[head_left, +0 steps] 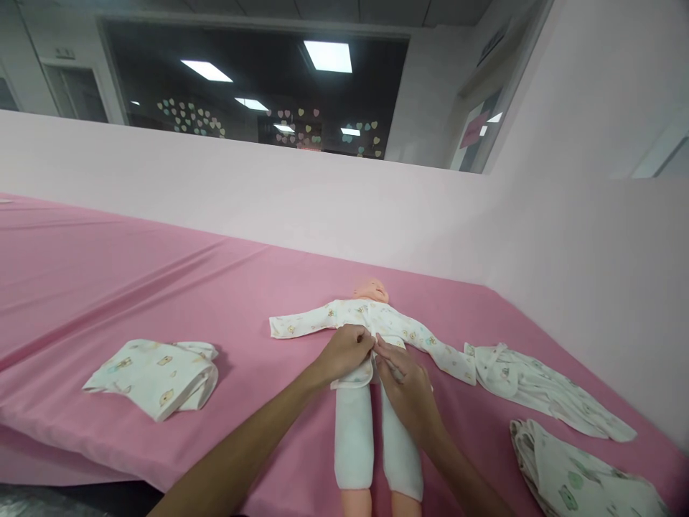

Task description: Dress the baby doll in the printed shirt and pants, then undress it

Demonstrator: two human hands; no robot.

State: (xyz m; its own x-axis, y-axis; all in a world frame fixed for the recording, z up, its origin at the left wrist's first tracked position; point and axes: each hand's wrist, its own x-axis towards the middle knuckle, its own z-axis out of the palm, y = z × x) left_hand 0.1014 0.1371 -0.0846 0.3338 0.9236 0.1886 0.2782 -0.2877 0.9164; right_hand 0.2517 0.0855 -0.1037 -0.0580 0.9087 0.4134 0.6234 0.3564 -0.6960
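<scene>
A baby doll lies on its back on the pink-covered table, its head away from me. It wears a white baby shirt with small printed figures, both sleeves spread out sideways, and white trousers. My left hand is closed at the front of the shirt, fingers pinched on the cloth near its middle. My right hand meets it there, thumb and fingertips pinching the shirt's front edge. The exact bit of cloth between the fingertips is small and partly hidden by my hands.
A folded printed cloth lies at the left on the pink sheet. To the right are a crumpled white garment, touching the shirt's right sleeve end, and another folded printed cloth. A white wall with a window stands behind.
</scene>
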